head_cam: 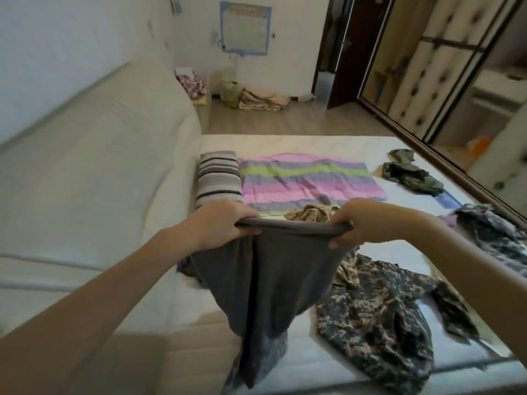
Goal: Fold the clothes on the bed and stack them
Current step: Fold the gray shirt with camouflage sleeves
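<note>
Now both hands are raised over the bed, and both are curled tight round the top edge of one grey garment. The left hand grips its left corner and the right hand its right corner. The hem is stretched between them and the cloth hangs below, its lower end down near the mattress.

Four camouflage pieces lie loose around the hands:
- a tan camouflage piece lies just beyond the hands, between them;
- a dark camouflage jacket is spread below the right hand;
- a grey camouflage piece lies out past the right wrist;
- a green camouflage piece lies farther off, beyond the right hand.

Whether the tan one is separate from the jacket I cannot tell.

Beyond the hands lies one pink and green striped blanket. One striped pillow lies just beyond the left hand.
</note>
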`<state>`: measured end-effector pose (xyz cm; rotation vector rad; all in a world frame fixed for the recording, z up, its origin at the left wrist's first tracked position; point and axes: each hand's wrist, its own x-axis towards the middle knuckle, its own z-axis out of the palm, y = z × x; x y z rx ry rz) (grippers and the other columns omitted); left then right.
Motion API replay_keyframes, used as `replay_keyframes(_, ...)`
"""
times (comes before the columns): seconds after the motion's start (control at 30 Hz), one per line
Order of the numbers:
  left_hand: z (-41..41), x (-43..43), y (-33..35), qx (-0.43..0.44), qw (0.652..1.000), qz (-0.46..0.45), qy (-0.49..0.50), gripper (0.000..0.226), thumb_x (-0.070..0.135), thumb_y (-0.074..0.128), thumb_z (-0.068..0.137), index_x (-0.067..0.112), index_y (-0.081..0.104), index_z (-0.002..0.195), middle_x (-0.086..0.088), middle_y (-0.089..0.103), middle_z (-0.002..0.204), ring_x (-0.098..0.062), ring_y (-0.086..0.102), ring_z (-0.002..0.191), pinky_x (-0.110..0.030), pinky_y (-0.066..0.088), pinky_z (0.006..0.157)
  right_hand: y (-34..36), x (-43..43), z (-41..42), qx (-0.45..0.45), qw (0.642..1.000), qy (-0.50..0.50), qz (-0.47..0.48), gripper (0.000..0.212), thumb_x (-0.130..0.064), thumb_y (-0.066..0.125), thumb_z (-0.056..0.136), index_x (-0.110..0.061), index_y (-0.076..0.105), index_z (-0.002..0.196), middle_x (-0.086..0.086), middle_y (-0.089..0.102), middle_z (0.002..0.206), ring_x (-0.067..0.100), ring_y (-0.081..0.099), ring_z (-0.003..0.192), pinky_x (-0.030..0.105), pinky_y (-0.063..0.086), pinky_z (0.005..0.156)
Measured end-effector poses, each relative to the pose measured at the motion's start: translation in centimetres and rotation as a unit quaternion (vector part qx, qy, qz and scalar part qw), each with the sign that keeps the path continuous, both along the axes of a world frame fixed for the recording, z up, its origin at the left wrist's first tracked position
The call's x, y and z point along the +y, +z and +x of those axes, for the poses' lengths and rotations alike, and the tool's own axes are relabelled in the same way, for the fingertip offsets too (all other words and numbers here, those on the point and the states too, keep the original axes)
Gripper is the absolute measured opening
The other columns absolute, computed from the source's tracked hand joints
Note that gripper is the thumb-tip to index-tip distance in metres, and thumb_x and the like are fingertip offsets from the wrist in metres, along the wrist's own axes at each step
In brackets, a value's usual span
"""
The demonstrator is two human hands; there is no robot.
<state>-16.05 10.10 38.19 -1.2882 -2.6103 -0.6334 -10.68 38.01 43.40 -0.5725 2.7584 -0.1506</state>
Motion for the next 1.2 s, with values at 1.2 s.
replay_keyframes(1.2,-10.3,-6.6,14.4,0.235,0.943,0.09,0.217,0.015,0.014,0.072,0.08,0.004,0.07,0.092,-0.019,0.067,0.087,-0.036,0.061,0.082,-0.04,0.045,0.072,9.6,8.8,-7.9,0.304,0.891,-0.152,-0.3,0.012,-0.016,0.073,0.079,-0.016,0.067,0.089,-0.018,0.06,0.07,-0.012,0.055,0.065,0.0,0.038,0.058)
